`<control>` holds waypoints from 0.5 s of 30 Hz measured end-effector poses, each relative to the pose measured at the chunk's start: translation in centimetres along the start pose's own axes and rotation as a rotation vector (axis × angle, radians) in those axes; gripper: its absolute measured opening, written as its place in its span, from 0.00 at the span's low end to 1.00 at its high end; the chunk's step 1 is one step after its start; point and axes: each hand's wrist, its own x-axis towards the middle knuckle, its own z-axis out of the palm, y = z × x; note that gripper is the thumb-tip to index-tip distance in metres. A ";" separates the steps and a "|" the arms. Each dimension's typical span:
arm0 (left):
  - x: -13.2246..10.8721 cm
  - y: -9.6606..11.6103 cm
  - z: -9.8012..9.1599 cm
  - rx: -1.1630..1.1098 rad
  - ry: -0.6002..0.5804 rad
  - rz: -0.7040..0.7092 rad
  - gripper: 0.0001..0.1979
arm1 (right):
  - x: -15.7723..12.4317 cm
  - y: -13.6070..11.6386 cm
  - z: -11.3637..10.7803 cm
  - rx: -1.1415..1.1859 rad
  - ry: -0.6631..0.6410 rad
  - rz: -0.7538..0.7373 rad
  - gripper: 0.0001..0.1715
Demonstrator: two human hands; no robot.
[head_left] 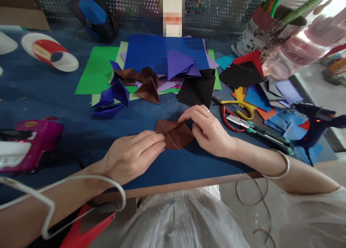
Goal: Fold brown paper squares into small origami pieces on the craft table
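A folded brown paper piece (177,135) with creases lies on the blue table between my hands. My left hand (135,156) has its fingers pressed together on the paper's left corner. My right hand (207,129), with a ring on one finger, grips the upper right edge of the paper between curled fingers and thumb. Beyond them sit folded brown pieces (148,85), folded dark blue pieces (112,98), a purple folded piece (180,64) and black folded pieces (197,89), partly on stacked coloured sheets (97,69).
Scissors (247,109), a cutter (256,129) and a glue gun (319,122) lie to the right, near paper scraps (259,96) and a clear bottle (292,57). A magenta device (40,140) and a paper roll (50,53) are left. A white cable (89,176) crosses my left forearm.
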 end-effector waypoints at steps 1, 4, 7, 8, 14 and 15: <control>0.0 -0.1 0.0 0.006 0.004 0.003 0.09 | 0.1 0.1 -0.1 -0.031 -0.005 -0.050 0.26; -0.1 -0.3 0.1 0.030 0.004 0.012 0.09 | 0.3 0.8 -0.4 -0.109 -0.090 -0.209 0.35; -0.3 -0.4 0.2 0.027 -0.008 0.022 0.10 | 0.5 1.8 -0.5 -0.144 -0.220 -0.330 0.33; -0.4 -0.5 0.2 0.028 -0.012 0.027 0.10 | 0.5 2.1 -0.4 -0.158 -0.232 -0.358 0.29; -0.3 -0.4 0.0 0.042 -0.025 0.027 0.11 | 0.6 2.2 -0.6 -0.230 -0.171 -0.467 0.17; -0.2 -0.4 -0.1 0.040 -0.028 0.025 0.11 | 0.7 2.1 -0.7 -0.233 -0.165 -0.474 0.18</control>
